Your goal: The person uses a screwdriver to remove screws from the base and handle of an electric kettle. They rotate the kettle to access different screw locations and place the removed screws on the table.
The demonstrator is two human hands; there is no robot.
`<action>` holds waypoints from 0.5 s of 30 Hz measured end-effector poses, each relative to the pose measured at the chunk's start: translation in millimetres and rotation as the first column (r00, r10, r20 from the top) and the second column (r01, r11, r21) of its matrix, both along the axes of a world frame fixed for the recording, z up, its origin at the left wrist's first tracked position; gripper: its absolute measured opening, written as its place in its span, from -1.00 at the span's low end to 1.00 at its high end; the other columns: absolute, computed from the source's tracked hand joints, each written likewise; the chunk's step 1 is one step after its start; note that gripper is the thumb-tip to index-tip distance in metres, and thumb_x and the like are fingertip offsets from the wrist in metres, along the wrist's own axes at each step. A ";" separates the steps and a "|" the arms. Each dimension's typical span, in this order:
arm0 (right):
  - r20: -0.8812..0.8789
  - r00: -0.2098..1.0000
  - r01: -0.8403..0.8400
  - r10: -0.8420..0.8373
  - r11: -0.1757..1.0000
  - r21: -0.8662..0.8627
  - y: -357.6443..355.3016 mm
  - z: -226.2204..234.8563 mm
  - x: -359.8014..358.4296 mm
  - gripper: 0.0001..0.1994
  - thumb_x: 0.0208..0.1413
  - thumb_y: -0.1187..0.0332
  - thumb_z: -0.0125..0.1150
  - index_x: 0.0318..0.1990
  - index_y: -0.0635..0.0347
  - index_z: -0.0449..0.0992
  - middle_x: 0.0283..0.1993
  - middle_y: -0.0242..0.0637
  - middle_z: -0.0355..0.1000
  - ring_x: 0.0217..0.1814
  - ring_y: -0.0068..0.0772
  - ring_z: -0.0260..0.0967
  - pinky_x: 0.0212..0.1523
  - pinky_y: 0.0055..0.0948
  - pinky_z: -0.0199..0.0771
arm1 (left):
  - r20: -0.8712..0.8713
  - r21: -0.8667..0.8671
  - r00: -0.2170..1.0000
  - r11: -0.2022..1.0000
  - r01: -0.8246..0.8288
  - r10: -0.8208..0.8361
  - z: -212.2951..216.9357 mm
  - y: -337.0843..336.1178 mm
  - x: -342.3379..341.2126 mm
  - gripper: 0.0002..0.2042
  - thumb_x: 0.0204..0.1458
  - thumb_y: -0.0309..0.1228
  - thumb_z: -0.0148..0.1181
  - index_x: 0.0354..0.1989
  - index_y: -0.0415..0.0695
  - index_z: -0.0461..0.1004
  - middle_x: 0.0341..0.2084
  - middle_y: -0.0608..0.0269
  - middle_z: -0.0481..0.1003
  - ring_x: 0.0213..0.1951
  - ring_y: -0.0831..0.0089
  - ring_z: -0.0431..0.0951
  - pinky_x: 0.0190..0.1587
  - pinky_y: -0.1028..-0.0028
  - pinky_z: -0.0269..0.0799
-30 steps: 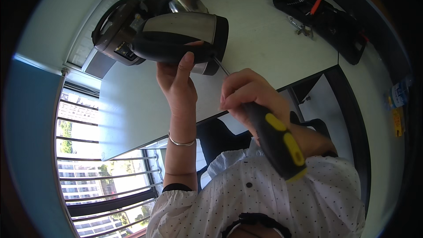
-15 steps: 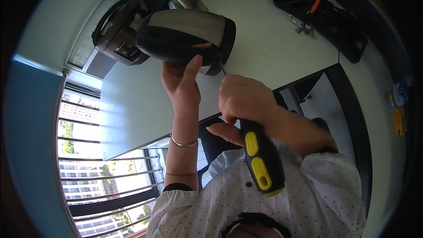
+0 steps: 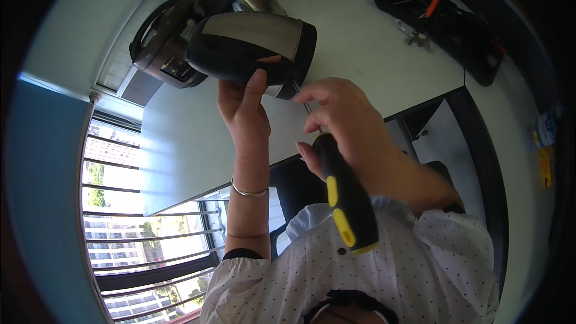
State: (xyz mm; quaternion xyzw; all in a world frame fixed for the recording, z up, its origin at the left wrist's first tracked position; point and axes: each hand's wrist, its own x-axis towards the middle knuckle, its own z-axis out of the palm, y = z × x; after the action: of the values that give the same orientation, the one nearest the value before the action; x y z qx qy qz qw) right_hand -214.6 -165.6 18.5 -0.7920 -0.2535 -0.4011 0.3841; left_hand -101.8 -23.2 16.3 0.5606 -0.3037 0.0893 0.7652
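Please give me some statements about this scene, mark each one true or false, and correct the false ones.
The left grip holds the kettle by its handle. True.
The kettle is upright. False: it is tipped sideways.
The screwdriver has a red and white handle. False: it is black and yellow.
The screwdriver's shaft points toward the kettle. True.
The tool case is under the table. False: it lies on top.
The cooker is left of the kettle. True.

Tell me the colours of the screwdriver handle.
The screwdriver handle is black with yellow patches; it shows best in the head view.
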 end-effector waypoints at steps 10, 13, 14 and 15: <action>-0.027 0.999 0.030 -0.026 0.988 0.153 -5.9 -13.3 -6.3 -0.72 -0.15 0.40 0.34 -0.27 0.28 0.44 -0.42 -0.27 0.41 -0.41 -0.29 0.41 -0.43 -0.39 0.42 | 0.000 0.015 1.000 1.000 -0.027 0.027 -0.6 2.6 4.2 -0.65 0.07 -0.51 0.03 0.00 -0.42 0.18 -0.22 -0.19 0.48 -0.13 0.18 0.52 -0.06 0.35 0.47; -0.076 0.996 -0.041 0.042 0.999 0.013 -15.3 -6.6 -11.4 -0.68 -0.18 0.45 0.33 -0.20 0.27 0.46 -0.45 -0.30 0.38 -0.41 -0.30 0.38 -0.43 -0.37 0.39 | 0.006 0.012 1.000 1.000 -0.021 0.020 -0.8 3.1 2.9 -0.65 0.07 -0.52 0.04 0.00 -0.42 0.19 -0.23 -0.18 0.48 -0.13 0.18 0.53 -0.06 0.36 0.47; -0.108 0.993 -0.054 0.051 0.998 -0.028 -17.9 -3.0 -13.4 -0.66 -0.19 0.46 0.32 -0.18 0.26 0.46 -0.46 -0.31 0.37 -0.41 -0.31 0.38 -0.44 -0.37 0.38 | 0.010 0.014 1.000 1.000 -0.015 0.015 -1.1 2.9 2.6 -0.65 0.07 -0.52 0.04 -0.01 -0.41 0.19 -0.23 -0.18 0.48 -0.13 0.18 0.52 -0.06 0.37 0.48; -0.140 0.988 -0.069 0.059 0.995 -0.069 -20.3 0.6 -15.3 -0.65 -0.21 0.47 0.32 -0.16 0.25 0.46 -0.47 -0.33 0.36 -0.41 -0.31 0.37 -0.45 -0.37 0.37 | -0.008 -0.005 1.000 1.000 -0.001 0.001 -0.3 2.1 1.9 -0.66 0.05 -0.52 0.07 -0.03 -0.40 0.20 -0.25 -0.13 0.50 -0.15 0.25 0.53 -0.05 0.40 0.44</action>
State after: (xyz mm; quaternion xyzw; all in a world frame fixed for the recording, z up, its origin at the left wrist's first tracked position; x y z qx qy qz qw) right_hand -229.9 -185.9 19.1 -0.8230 -0.2663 -0.3231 0.3838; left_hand -100.0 -21.0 16.1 0.5593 -0.3001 0.0882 0.7677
